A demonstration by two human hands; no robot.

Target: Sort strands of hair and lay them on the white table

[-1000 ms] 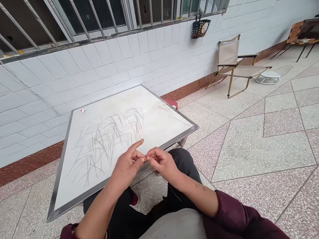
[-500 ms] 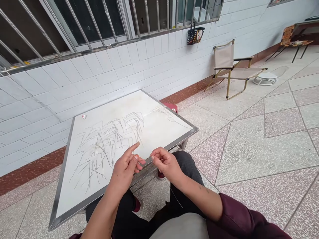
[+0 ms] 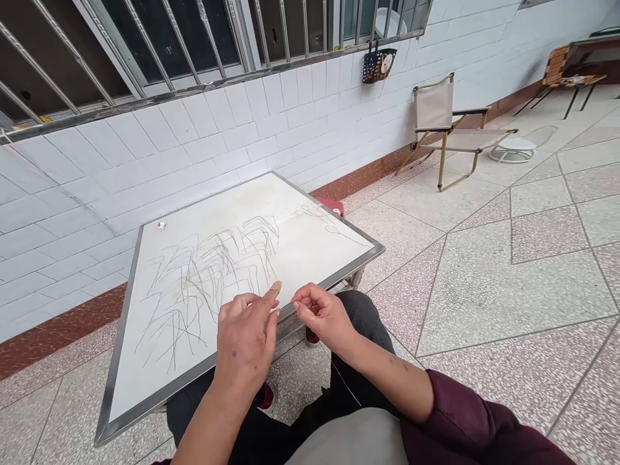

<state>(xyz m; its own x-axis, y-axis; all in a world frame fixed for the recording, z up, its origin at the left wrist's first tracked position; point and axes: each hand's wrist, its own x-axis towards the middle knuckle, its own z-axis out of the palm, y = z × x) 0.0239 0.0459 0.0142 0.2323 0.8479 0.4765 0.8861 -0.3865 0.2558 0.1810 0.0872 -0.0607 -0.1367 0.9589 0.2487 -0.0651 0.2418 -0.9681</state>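
Note:
My right hand is pinched, thumb against fingertips, just beyond the near edge of the white table. A thin pale wire trails below it across my lap; its upper end is lost in the fingers. Close by on the left, my left hand shows its back, index finger stretched forward and thumb a little apart. A tan cover wraps that index fingertip. I see nothing held in it. Many thin, dark bent wires lie over the tabletop's left half. Looped wire pieces rest near its right corner.
A small white-and-red item sits at the table's far left corner. Behind stands a white tiled wall with a barred window and a hanging black basket. A beige folding chair and a red stool are to the right.
My left hand has turned so its back faces up, and its index finger has shifted right, closer to my right hand. My right hand has barely moved and keeps its pinch.

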